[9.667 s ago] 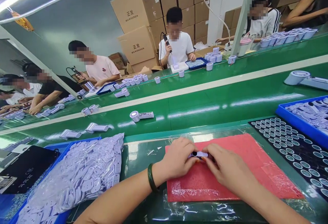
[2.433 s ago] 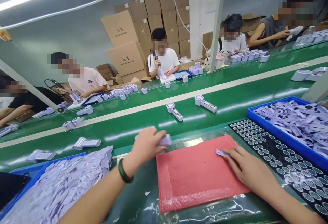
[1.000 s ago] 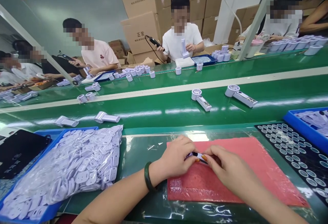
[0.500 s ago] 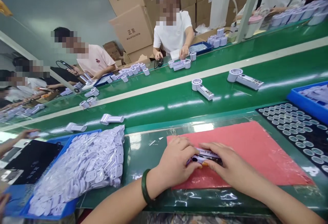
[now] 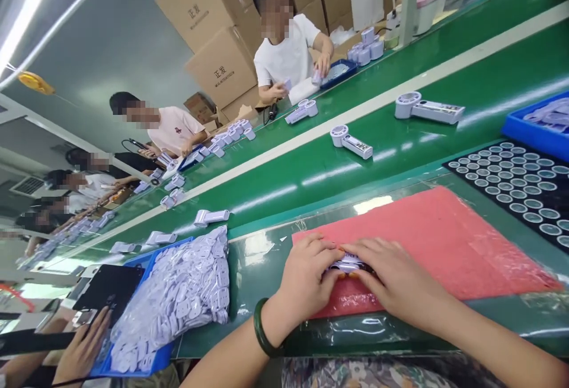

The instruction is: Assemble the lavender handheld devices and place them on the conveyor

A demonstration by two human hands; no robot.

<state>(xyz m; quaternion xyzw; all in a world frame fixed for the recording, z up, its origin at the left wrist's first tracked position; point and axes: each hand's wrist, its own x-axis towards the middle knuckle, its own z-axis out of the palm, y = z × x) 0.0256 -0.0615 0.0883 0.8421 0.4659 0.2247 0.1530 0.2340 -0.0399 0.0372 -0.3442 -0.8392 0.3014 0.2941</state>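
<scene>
Both my hands press together on a small lavender handheld-fan part [image 5: 349,265] lying on a red foam mat [image 5: 427,240]. Its dark face shows between my fingers, and most of it is hidden. My left hand [image 5: 306,278], with a dark green bangle [image 5: 262,329] on the wrist, grips it from the left. My right hand [image 5: 391,272] holds it from the right, with its fingertips meeting those of my left hand.
To the left, a clear bag of lavender parts [image 5: 178,299] lies in a blue tray [image 5: 133,358]. At the right are a black sheet of round pads [image 5: 507,189] and a blue tray [image 5: 537,121]. Assembled fans [image 5: 351,142] stand on the green conveyor belt [image 5: 275,198]. A co-worker's hand [image 5: 82,340] is at lower left.
My hands have closed in around the fan part and still hold it on the mat. The whole view has tilted, and the scene now slopes up more steeply to the right.
</scene>
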